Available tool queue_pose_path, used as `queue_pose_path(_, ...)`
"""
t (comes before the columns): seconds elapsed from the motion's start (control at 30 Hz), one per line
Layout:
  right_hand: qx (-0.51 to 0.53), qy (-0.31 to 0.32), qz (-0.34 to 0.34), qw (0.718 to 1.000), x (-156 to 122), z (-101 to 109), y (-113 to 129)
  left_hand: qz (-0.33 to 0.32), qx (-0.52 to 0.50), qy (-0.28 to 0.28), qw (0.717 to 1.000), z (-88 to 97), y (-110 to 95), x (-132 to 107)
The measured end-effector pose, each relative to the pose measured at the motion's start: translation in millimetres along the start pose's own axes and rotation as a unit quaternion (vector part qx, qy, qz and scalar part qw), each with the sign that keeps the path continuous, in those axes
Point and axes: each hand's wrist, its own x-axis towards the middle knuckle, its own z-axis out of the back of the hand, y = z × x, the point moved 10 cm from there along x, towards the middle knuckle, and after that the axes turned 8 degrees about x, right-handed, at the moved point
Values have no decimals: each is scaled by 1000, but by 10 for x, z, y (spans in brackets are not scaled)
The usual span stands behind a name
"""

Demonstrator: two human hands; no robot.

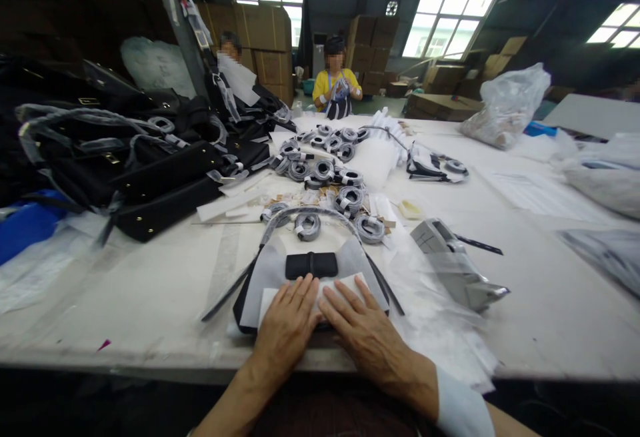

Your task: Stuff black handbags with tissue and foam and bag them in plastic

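Observation:
A black handbag (pixel 243 304) lies flat at the table's near edge, its front mostly covered by a pale grey sheet (pixel 265 267). Its wrapped handle (pixel 320 211) arches away from me. A black flap tab (pixel 311 264) shows in the middle of the front. Across the lower front lies a white foam or paper sheet (pixel 267 298). My left hand (pixel 287 320) rests flat on that sheet, fingers extended. Beside it, my right hand (pixel 363 330) also presses flat with the fingers spread. Neither hand grips anything. The bag's lower edge is partly hidden under both hands.
Wrapped coiled straps (pixel 324 170) spread beyond the bag. Black handbags (pixel 165 187) pile up at left. A grey tape dispenser (pixel 453 264) and clear plastic film (pixel 425 317) lie at right. Across the table, a person in yellow (pixel 336 87) handles something; another person stands at left.

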Motion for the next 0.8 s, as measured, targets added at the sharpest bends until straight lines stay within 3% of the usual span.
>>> queue_pose_path(0.07, 14, -12, -25, 1000, 15, 67, -67, -5, -18, 32, 999, -219, 73, -76)
queue_pose_path(0.13, 17, -21, -63, 998, 6, 123, -156, -7, -47, 50, 998, -293, 128, -125)
queue_pose_path(0.37, 2, -11, -106, 994, -95, 109, -232, -4, -143, 112, 983, -166, 205, -34)
queue_pose_path(0.53, -15, -20, -115, 993, -123, 85, -234, 8, -169, 87, 982, -142, 278, -56)
queue_pose_path(0.8, -15, -44, -105, 993, -170, 100, -229, -59, -152, 81, 983, -137, 278, -39)
